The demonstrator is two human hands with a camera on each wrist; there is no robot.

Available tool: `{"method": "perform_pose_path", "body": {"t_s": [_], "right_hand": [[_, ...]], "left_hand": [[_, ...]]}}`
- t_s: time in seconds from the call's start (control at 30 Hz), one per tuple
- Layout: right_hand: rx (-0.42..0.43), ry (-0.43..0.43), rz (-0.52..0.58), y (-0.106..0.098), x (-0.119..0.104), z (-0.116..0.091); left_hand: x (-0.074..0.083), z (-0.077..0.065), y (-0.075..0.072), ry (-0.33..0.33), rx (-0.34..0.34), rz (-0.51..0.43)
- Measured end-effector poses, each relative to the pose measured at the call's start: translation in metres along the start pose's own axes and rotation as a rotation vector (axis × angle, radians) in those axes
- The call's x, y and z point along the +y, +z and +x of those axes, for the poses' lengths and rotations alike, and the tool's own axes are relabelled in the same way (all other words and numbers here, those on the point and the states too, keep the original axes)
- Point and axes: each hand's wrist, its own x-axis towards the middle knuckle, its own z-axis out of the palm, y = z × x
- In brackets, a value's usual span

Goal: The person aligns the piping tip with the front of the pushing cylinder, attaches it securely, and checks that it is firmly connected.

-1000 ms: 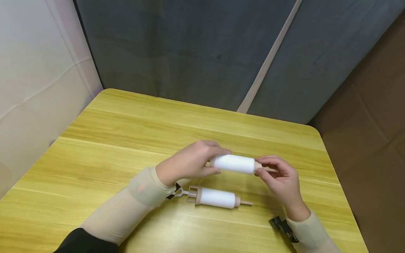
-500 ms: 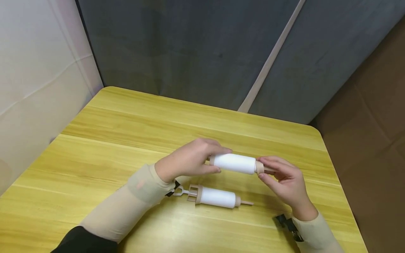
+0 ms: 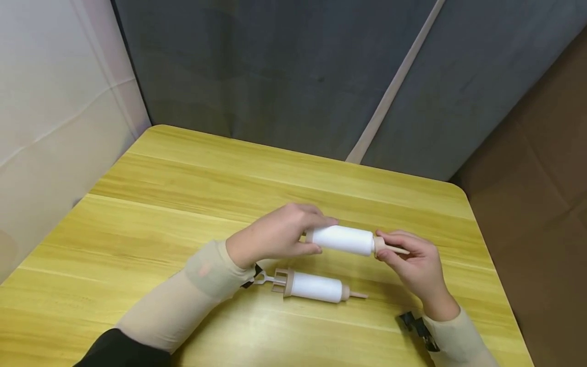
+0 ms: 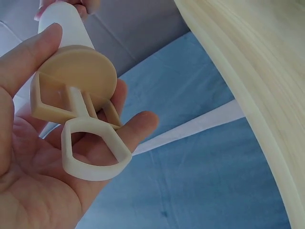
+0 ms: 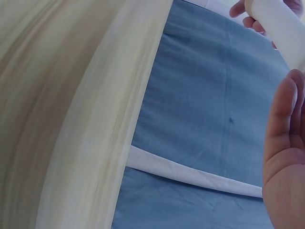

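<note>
A syringe-like tool [image 3: 344,239] with a white barrel is held up over the table, lying nearly level. My left hand [image 3: 279,232] grips its beige flange end, thumb on one side and fingers on the other. In the left wrist view, the beige flange [image 4: 78,71] with square finger loops and the white plunger ring [image 4: 95,150] stick out toward the palm. My right hand [image 3: 415,265] pinches the beige nozzle cap [image 3: 379,245] at the other end between thumb and fingers. A second, matching syringe-like tool [image 3: 316,287] lies on the table below, its ring end close to my left wrist.
The wood-grain table [image 3: 183,168] stretches around both hands. Dark grey fabric [image 3: 257,76] hangs behind it, a pale sheet [image 3: 59,102] on the left and a brown panel [image 3: 541,168] on the right.
My right hand has shifted slightly right, and its fingers have moved around the nozzle cap. The cap stands slightly farther from the white barrel. My left hand barely moves; the second tool stays put.
</note>
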Motion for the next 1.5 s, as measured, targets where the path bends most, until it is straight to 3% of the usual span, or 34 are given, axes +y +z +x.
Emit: {"method": "perform_pose_path", "body": {"t_s": [0.2, 0.43, 0.63, 0.97, 1.13, 1.37, 1.5], "right_hand": [[0.022, 0.07, -0.078, 0.0, -0.002, -0.002], [0.064, 0.11, -0.075, 0.003, -0.004, 0.001], [0.095, 0.171, 0.016, 0.004, 0.0, 0.001], [0.188, 0.246, -0.078, 0.011, 0.0, 0.001], [0.161, 0.193, -0.053, 0.01, 0.003, 0.0], [0.02, 0.025, 0.316, 0.0, 0.004, 0.001], [-0.034, 0.005, 0.22, -0.003, 0.003, 0.002]], "left_hand": [[0.004, -0.001, 0.003, 0.001, 0.002, 0.026], [0.008, -0.002, 0.003, 0.014, 0.01, 0.056], [0.012, -0.001, 0.007, 0.077, -0.042, 0.016], [0.011, 0.0, 0.01, 0.012, -0.024, 0.0], [0.011, 0.0, 0.011, -0.006, -0.009, 0.012], [0.008, 0.0, 0.009, -0.054, 0.028, 0.007], [0.006, -0.001, 0.006, -0.069, 0.031, 0.018]]}}
